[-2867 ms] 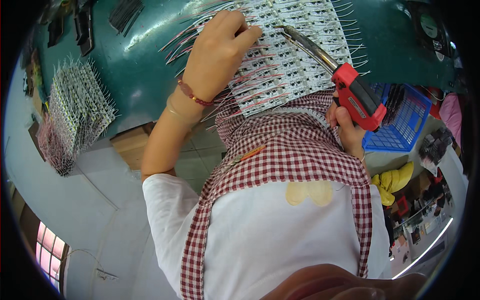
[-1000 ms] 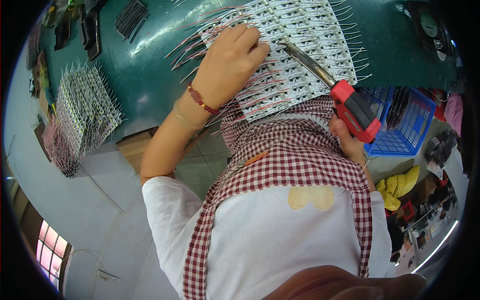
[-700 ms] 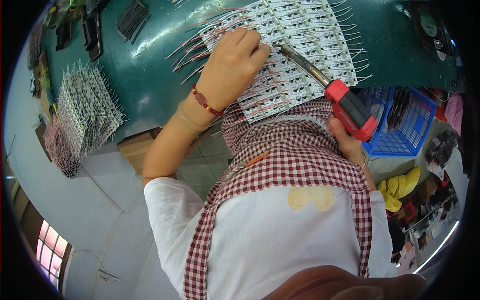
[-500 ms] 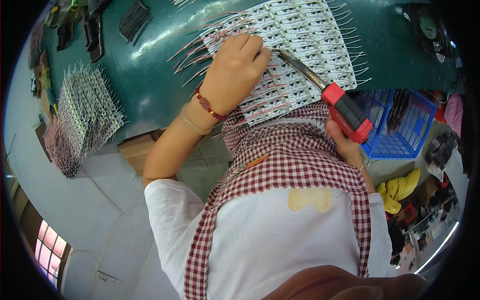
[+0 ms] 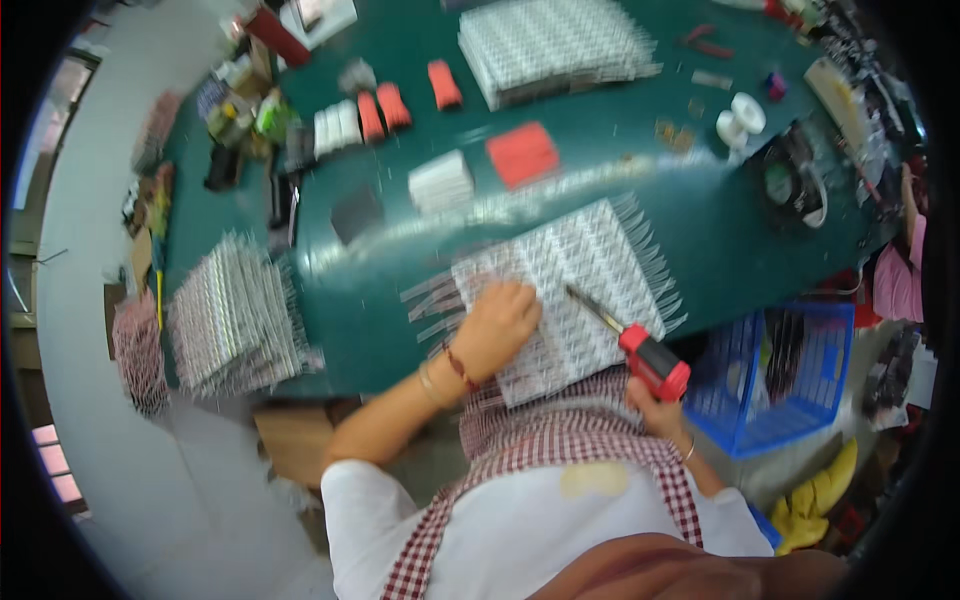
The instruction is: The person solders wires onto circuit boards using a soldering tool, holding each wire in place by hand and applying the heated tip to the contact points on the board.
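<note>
A white panel of small circuit boards lies at the table's near edge, with thin wires sticking out along its left and right sides. My left hand rests over the panel's left part, fingers curled together; whatever they pinch is hidden and blurred. In my right hand is a soldering iron with a red and black handle, held by the grip at the panel's right edge. Its metal tip points up and left over the panel, a little right of my left fingers. Blur hides whether the tip touches a board.
Wired boards are stacked at the left edge and far back. Between them lie a red stack, a white stack and a black sheet. At right are a white spool, a black device and a blue basket.
The view has shifted, showing more of the far table, and is blurrier. The iron's tip, close against my left fingers before, now shows a small gap from them. Both hands stay at the panel.
</note>
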Motion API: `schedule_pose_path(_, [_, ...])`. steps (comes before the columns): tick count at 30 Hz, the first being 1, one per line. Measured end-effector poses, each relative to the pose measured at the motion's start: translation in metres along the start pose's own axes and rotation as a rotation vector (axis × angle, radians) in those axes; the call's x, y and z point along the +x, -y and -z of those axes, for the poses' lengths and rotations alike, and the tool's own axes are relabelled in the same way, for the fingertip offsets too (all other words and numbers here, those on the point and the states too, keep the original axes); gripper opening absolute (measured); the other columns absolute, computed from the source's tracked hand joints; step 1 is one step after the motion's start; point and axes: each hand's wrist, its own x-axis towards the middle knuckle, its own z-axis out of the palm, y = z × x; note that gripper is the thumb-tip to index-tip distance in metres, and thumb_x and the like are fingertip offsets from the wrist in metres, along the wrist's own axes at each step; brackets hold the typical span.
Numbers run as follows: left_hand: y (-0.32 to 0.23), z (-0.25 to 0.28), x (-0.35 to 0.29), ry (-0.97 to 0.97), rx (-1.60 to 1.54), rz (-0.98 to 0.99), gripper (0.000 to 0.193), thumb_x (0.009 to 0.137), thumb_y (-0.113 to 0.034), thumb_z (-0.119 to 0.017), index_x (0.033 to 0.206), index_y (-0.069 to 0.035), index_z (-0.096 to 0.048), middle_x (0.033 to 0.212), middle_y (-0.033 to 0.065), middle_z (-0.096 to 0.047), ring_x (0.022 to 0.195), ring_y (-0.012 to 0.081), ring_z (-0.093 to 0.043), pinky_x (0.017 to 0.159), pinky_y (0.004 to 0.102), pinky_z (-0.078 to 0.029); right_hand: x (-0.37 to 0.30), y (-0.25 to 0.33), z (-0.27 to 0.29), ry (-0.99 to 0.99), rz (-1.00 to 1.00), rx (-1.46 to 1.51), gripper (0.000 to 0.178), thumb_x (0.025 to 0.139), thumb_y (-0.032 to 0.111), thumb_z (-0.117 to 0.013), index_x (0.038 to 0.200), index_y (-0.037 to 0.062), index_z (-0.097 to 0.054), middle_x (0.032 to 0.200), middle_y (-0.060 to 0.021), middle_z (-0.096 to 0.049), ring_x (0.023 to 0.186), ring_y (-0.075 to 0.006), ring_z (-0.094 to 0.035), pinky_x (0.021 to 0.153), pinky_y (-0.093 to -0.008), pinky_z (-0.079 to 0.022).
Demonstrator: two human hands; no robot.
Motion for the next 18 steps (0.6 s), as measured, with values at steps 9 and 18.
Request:
schedule_pose_path(9, [-0.008, -0.004, -0.004, -0.125, 0.059, -0.028, 0.016, 0.073, -0.006, -0.057, 0.089, -0.006, -0.06, 0.083, 0.0075, -0.052, 0.081, 0.0232, -0.054, 0.072, 0.0345, -0.043, 0.019, 0.043, -0.016, 0.02, 0.069, 0.537, 0.02, 0.093, 0.017, -0.058, 0.101, -0.0004, -0.057, 0.077, -0.006, -0.062, 0.07, -0.0122, -0.061, 0.064, -0.0271, -0.051])
schedule_pose_path(18, [-0.003, -0.013, -0.004, -0.225, -0.023, 0.038, 0.018, 0.073, -0.003, -0.059, 0.09, -0.004, -0.063, 0.082, 0.0079, -0.052, 0.078, 0.0244, -0.055, 0.071, 0.0352, -0.047, 0.043, 0.047, -0.022, -0.036, 0.211, 0.655, 0.035, 0.093, 0.02, -0.059, 0.117, -0.0048, -0.052, 0.109, -0.0135, -0.058, 0.104, -0.0232, -0.059, 0.095, -0.0411, -0.049])
